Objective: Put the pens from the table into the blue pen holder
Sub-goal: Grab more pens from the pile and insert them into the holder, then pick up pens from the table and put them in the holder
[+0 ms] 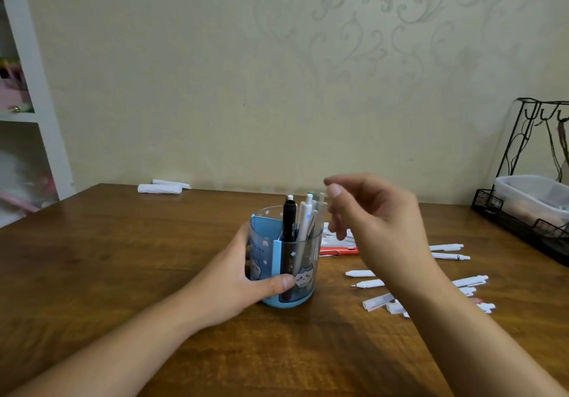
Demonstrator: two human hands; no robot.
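Observation:
The blue pen holder [303, 261] stands mid-table, see-through with cartoon prints. A black pen [289, 222] and several white pens [308, 221] stand upright in it. My left hand [237, 279] grips the holder's left side, thumb across its front. Just right of the pen tops hovers my right hand [372, 221], fingers loosely spread and holding nothing. Several white pens [448, 252] lie on the table to the right, partly hidden by my right forearm. A red pen [337, 250] lies just behind the holder's right side.
The wooden table [123, 258] meets a papered wall. Two white rolled items [163, 187] lie at its far edge. A black wire rack [529, 211] with a clear plastic box [532, 193] stands at the far right. A white shelf [37, 113] is at left.

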